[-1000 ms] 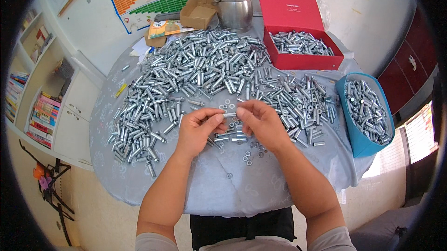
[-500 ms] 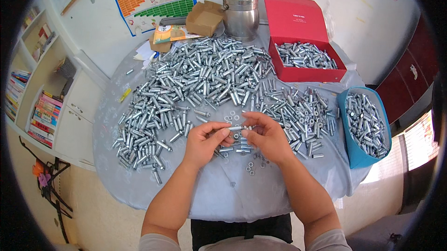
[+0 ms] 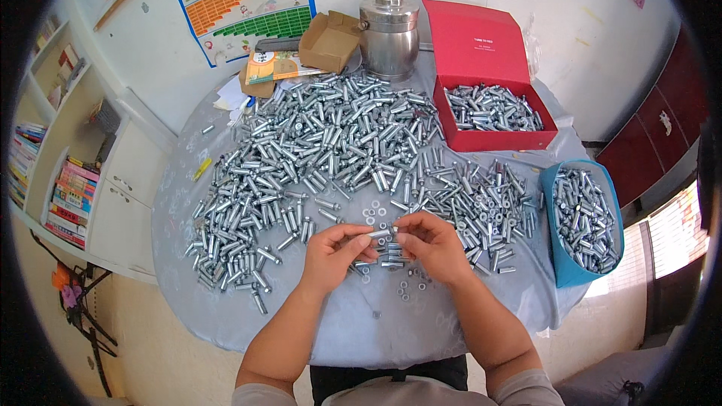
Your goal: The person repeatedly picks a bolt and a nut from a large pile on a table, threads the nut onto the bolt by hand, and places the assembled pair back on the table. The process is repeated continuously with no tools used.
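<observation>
Over the near middle of the table I hold a silver expansion bolt (image 3: 379, 234) level between both hands. My left hand (image 3: 331, 257) is closed, its thumb and fingertips pinching the sleeve. At the other end, the thumb and fingers of my right hand (image 3: 435, 248) close on the tip, where a small nut or washer seems to sit; the fingers partly hide it. Beyond my hands lie a few loose washers (image 3: 371, 212), and more small washers (image 3: 404, 291) lie just below my right hand. Several metal sleeves (image 3: 391, 256) rest under and between the hands.
A large heap of expansion bolts (image 3: 323, 127) covers the far and left table. Thinner bolts with washers (image 3: 481, 203) lie to the right. A red box (image 3: 496, 140) and a blue bin (image 3: 562, 255) hold bolts. A steel pot (image 3: 389, 37) and cardboard box (image 3: 329, 41) stand behind.
The view has tilted slightly, so the scene sits lower. My right fingers, more spread before, have drawn in around the bolt's end. My left hand keeps its pinch.
</observation>
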`<action>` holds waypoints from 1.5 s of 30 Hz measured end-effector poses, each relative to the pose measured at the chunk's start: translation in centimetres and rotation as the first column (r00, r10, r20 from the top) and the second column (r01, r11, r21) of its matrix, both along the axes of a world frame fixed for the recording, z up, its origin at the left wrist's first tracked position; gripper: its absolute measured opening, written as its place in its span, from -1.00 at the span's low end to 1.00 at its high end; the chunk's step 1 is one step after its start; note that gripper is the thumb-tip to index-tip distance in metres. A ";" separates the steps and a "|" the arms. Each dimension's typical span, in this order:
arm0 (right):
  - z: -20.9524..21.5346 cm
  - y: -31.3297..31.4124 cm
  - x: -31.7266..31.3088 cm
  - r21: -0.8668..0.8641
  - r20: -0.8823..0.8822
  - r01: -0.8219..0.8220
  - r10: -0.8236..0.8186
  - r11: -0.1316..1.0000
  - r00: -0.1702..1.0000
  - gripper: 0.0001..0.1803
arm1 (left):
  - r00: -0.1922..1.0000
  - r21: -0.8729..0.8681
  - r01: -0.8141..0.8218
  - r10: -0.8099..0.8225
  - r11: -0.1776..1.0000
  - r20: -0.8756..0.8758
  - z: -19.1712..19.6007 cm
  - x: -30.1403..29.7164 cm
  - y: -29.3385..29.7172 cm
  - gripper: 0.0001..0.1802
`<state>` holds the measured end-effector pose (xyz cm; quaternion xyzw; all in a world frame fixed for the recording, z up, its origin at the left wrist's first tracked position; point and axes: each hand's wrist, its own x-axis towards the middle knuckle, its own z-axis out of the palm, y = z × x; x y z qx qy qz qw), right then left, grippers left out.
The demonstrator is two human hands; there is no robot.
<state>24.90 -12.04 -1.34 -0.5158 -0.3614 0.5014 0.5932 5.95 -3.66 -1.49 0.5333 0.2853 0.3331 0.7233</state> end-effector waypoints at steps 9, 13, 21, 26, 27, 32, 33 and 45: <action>1.0 -0.1 -0.4 0.054 0.029 -0.004 0.002 0.999 1.000 -0.81 | 1.000 -0.028 0.017 -0.016 0.999 0.024 0.1 -0.2 0.1 -0.76; 0.6 -0.1 0.3 -0.105 0.011 -0.098 0.100 0.990 0.995 -0.76 | 0.999 -0.003 0.036 -0.036 0.999 0.003 -0.1 -0.4 0.1 -0.76; 0.7 -0.1 0.5 -0.105 0.041 -0.121 0.126 0.987 0.991 -0.83 | 1.000 0.026 0.025 -0.024 0.999 -0.016 -0.4 -0.3 0.1 -0.76; 1.3 0.0 0.1 -0.100 -0.079 -0.060 0.052 0.993 0.996 -0.80 | 1.000 0.012 -0.014 0.014 1.000 -0.001 -0.2 -0.2 0.2 -0.79; 0.9 0.0 0.3 -0.117 -0.059 -0.090 0.084 0.989 0.995 -0.80 | 1.000 0.019 -0.010 0.010 1.000 -0.003 0.0 -0.2 0.1 -0.79; 0.0 0.3 0.6 0.052 -0.057 -0.020 0.023 0.998 0.998 -0.81 | 1.000 -0.028 -0.004 0.004 1.000 0.001 0.1 -0.4 0.4 -0.78; 0.1 0.3 0.6 0.042 -0.097 -0.002 0.006 0.999 0.995 -0.81 | 1.000 -0.026 -0.017 0.017 1.000 -0.002 0.1 -0.4 0.4 -0.78; 0.1 0.3 0.4 -0.125 -0.051 -0.116 0.111 0.985 0.993 -0.87 | 0.996 0.037 -0.026 0.029 0.999 -0.088 -0.4 0.1 -0.2 -0.77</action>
